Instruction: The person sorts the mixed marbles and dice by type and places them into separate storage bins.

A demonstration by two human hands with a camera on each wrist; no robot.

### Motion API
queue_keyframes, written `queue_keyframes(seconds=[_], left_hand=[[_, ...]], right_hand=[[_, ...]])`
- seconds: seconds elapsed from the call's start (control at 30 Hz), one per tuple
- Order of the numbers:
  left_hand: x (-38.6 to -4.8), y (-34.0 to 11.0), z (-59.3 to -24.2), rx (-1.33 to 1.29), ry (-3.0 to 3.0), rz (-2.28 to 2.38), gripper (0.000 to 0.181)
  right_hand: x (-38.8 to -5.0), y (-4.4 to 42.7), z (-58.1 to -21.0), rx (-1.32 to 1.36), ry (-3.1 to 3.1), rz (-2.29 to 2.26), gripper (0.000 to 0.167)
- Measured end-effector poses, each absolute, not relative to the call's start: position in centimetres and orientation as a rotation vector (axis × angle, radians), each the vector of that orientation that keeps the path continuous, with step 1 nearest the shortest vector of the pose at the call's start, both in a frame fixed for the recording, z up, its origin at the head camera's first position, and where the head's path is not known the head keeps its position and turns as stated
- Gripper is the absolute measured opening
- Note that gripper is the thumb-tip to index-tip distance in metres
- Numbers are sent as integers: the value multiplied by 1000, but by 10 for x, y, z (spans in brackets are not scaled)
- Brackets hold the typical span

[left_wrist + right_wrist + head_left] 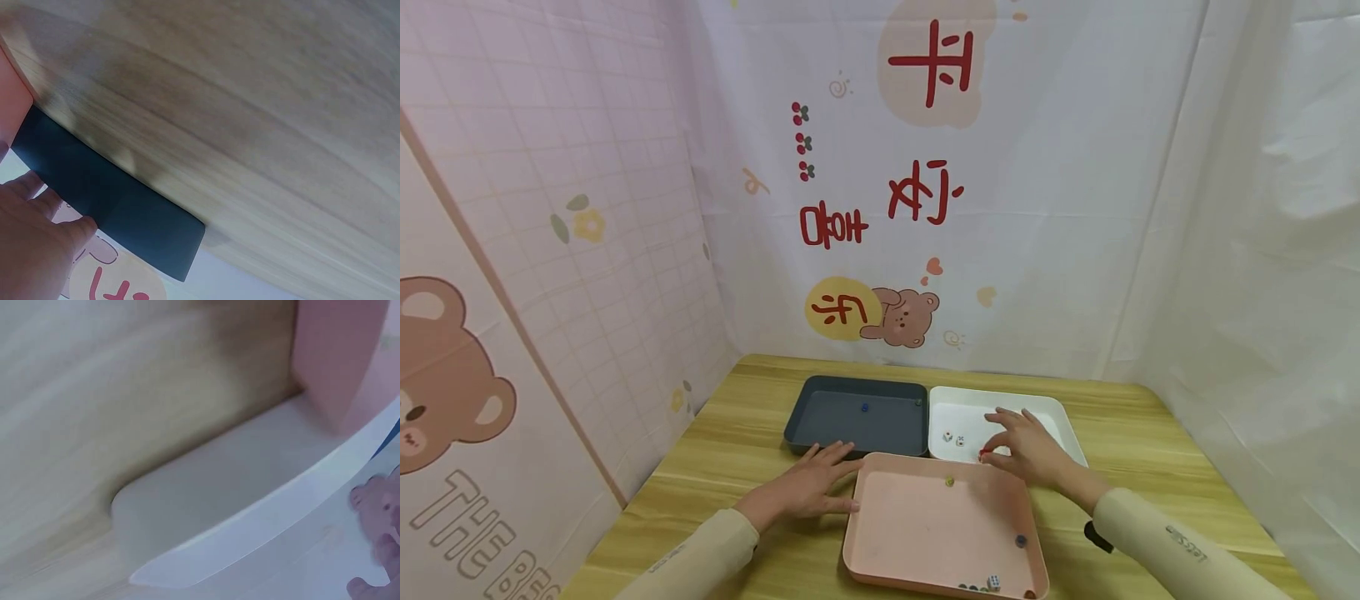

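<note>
Your right hand (pixel 1028 448) pinches one red piece (pixel 982 454) | one white tray (pixel 962 409), one pink tray (pixel 925 532), one dark tray (pixel 842 421) | left hand (pixel 805 487), fingers extended

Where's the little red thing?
In the head view, the little red thing is right of centre, pinched by the right hand at the near side of the white tray.

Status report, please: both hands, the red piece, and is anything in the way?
Right hand pinches red piece at near side of white tray; lift unclear. Left hand at left rim of pink tray. No obstruction visible.
</note>
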State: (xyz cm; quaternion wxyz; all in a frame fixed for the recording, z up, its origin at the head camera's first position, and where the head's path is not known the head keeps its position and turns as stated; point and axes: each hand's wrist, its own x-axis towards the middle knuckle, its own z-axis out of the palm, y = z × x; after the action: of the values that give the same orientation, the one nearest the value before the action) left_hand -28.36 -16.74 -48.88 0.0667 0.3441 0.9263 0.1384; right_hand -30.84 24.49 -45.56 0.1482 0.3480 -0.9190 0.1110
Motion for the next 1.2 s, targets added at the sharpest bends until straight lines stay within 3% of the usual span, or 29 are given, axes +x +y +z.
queue_keyframes(seconds=[0.53, 0.83, 1.2], left_hand=[[-284, -167, -489, 1047, 2790, 412, 77], [-284, -165, -488, 1040, 2772, 423, 78], [-285, -167, -490, 1025, 2795, 391, 78]], right_hand=[[-359, 266, -452, 519, -2918, 285, 14], [-366, 263, -463, 440, -3006, 280, 13], [-366, 257, -467, 414, -2958, 292, 23]])
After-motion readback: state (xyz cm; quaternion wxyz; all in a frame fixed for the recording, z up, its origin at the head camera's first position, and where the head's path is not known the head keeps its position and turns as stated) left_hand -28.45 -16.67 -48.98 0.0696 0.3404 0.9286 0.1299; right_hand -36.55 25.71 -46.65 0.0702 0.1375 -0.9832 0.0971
